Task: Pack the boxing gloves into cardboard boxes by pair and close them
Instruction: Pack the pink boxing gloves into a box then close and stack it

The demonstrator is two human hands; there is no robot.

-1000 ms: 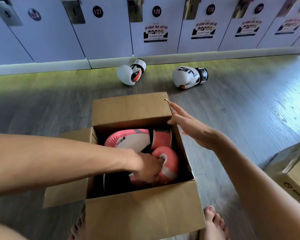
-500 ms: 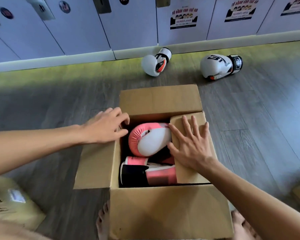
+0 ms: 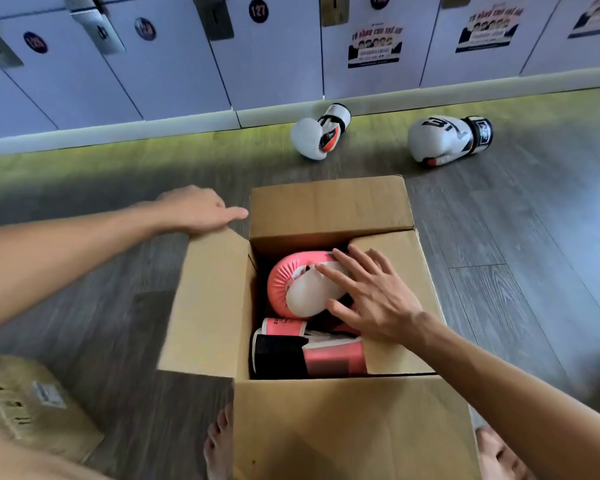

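Gloves: two pink ones point(image 3: 300, 289), two white ones point(image 3: 437, 138).

On my feed the grey plank floor point(image 3: 534, 254) carries an open box point(image 3: 354, 431), another box point(image 3: 32, 410), a white glove point(image 3: 312, 138), a 2nd glove point(image 3: 440, 140) and a bare foot point(image 3: 219, 441).

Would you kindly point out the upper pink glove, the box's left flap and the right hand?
upper pink glove point(image 3: 282, 284): head view, padded front.
left flap point(image 3: 208, 306): head view, its middle.
right hand point(image 3: 378, 299): head view, back of hand.
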